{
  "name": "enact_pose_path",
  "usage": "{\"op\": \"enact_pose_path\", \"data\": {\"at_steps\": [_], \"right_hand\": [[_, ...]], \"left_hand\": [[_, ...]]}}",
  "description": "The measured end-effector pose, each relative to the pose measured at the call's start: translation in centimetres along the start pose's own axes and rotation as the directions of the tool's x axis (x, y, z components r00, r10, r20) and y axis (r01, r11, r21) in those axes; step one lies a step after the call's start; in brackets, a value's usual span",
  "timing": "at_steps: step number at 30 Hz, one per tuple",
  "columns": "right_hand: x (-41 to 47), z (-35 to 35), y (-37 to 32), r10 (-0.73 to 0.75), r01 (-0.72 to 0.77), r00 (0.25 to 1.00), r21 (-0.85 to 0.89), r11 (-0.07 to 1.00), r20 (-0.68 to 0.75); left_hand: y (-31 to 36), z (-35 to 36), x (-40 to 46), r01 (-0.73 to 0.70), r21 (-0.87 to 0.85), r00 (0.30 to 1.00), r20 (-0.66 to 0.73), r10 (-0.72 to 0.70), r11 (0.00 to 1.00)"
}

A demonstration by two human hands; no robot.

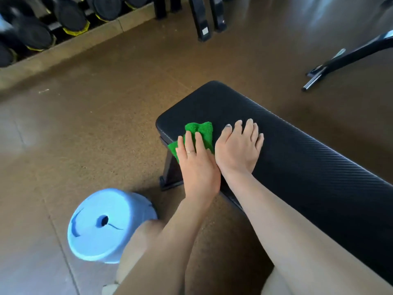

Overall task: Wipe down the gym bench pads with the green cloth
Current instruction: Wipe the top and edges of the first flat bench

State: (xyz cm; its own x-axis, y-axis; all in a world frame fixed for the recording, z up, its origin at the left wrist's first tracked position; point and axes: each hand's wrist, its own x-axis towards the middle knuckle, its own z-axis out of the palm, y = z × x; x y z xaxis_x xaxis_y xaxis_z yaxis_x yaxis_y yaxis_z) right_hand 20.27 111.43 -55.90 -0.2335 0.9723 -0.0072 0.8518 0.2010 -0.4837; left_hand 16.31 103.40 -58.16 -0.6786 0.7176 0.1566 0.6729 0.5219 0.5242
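Observation:
A black padded gym bench [297, 158] runs from the middle of the view toward the lower right. A crumpled green cloth [202, 129] lies near the pad's near-left corner and hangs a little over the edge. My left hand [195, 162] presses flat on the cloth, fingers straight, a ring on one finger. My right hand [239, 147] rests flat on the bare pad right beside it, fingers spread, holding nothing. The two hands touch along their inner edges.
An upturned light blue plastic bucket [106, 224] stands on the brown floor at my lower left, by my knee. A rack of black dumbbells [42, 28] lines the far left. Black machine legs [204, 20] stand at the top, another bench frame [348, 54] at the far right.

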Motion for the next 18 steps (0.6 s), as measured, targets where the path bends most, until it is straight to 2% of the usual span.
{"op": "enact_pose_path", "data": {"at_steps": [3,5,7,9,10,12,13,14,16,18], "right_hand": [[1.1,-0.8,0.2,0.018,-0.034,0.995,0.162,0.986,0.099],[1.6,-2.3,1.0,-0.021,-0.023,0.991,0.325,0.946,0.134],[0.7,-4.0,2.2,-0.126,0.088,0.99,0.423,0.902,0.063],[-1.1,-5.4,3.1,-0.27,0.266,0.962,0.382,0.885,-0.044],[-2.0,-5.7,3.4,-0.342,0.341,0.938,0.333,0.879,-0.059],[-3.4,-5.2,3.4,-0.494,0.486,0.869,0.178,0.856,0.002],[-3.9,-4.6,3.2,-0.559,0.555,0.827,0.07,0.829,0.058],[-4.4,-3.8,2.9,-0.604,0.613,0.787,-0.04,0.789,0.124],[-5.2,-2.1,2.1,-0.635,0.679,0.733,-0.217,0.701,0.242],[-5.2,-0.9,1.3,-0.613,0.678,0.735,-0.331,0.656,0.291]], "left_hand": [[0.0,-0.8,0.7,-0.053,0.068,0.995,0.089,0.047,0.996],[-0.2,-1.3,1.3,-0.168,0.073,0.972,0.181,0.152,0.983],[-0.5,-1.9,1.9,-0.27,-0.003,0.92,0.295,0.259,0.963],[-0.5,-3.2,2.6,-0.255,-0.188,0.878,0.365,0.309,0.948],[-0.6,-4.1,2.8,-0.186,-0.283,0.896,0.344,0.28,0.941],[-1.5,-5.8,3.5,-0.005,-0.433,0.983,0.161,0.084,0.901],[-2.2,-6.5,3.8,0.075,-0.481,0.996,0.077,-0.043,0.874],[-3.1,-6.9,3.9,0.153,-0.513,0.988,0.054,-0.147,0.844],[-4.9,-7.2,4.4,0.273,-0.545,0.961,0.114,-0.252,0.793],[-6.1,-7.3,4.9,0.369,-0.561,0.928,0.179,-0.327,0.741]]}}
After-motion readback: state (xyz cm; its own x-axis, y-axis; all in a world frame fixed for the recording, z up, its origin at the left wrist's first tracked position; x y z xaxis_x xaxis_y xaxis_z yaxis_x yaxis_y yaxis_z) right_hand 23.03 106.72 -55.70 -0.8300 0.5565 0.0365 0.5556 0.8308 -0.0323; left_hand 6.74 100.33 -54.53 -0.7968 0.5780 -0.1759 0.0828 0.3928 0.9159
